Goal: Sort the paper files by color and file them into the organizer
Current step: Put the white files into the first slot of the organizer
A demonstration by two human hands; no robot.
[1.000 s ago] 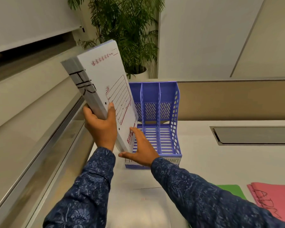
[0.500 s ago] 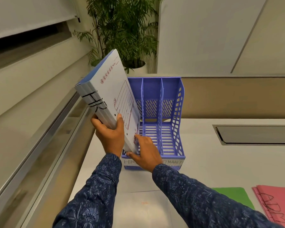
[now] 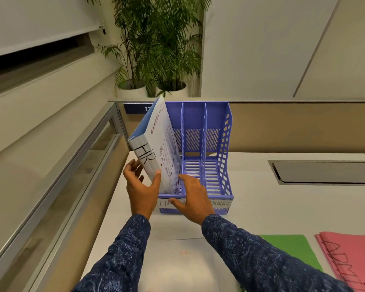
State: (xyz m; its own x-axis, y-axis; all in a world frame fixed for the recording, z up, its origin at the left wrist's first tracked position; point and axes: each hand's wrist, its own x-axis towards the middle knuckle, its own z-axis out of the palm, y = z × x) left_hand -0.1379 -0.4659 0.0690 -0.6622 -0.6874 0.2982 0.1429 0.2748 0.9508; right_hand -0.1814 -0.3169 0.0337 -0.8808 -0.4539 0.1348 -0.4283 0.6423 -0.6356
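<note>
Now — left hand (image 3: pixel 140 186) grips HR files (image 3: pixel 156 148) | leftmost organizer (image 3: pixel 227 148) slot

There is just one camera, and it sits on the person's head. It looks forward and down over both arms at the desk (image 3: pixel 282 207). The purple organizer (image 3: pixel 207 157) is close, right in the middle. The wide view also takes in the plants (image 3: pixel 156 49) and the wall behind.

White HR file stack (image 3: pixel 156 144) tilted in organizer (image 3: pixel 207 165) left slot, left hand (image 3: pixel 140 186) gripping, right hand (image 3: pixel 193 199) on front.
</note>
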